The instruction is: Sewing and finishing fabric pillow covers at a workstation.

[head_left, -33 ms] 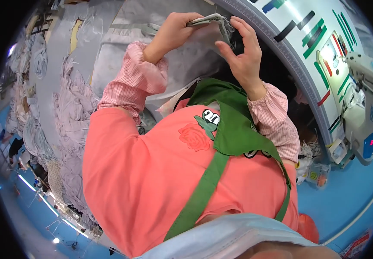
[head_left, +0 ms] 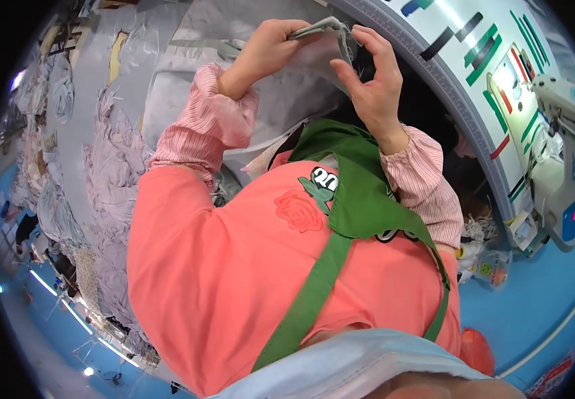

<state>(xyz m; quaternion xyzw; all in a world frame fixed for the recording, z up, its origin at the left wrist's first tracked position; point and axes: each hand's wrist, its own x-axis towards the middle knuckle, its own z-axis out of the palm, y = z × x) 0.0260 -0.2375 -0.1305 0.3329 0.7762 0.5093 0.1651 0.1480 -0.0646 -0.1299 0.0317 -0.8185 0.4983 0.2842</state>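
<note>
My left hand (head_left: 275, 53) is closed, pinching a folded strip of grey-green fabric (head_left: 330, 24) near the top of the view. The strip bends downward at its right end, where loose threads stick out of the frayed edge. My right hand (head_left: 377, 83) is just right of that end, thumb and fingers apart on either side of it. Whether a fingertip touches the threads, I cannot tell. Below the hands spreads a large pale grey cloth (head_left: 281, 90). My pink striped sleeves cover both forearms.
A white sewing machine (head_left: 563, 166) with a red light stands at the right, on a white table (head_left: 463, 63) bearing green, black and red tape strips and a ruler edge. Heaped pale lilac fabric (head_left: 111, 179) lies at the left. A plastic bag (head_left: 492, 269) sits by the blue floor (head_left: 527, 299).
My right hand has shifted very slightly to the left. The left hand keeps its hold on the fabric strip.
</note>
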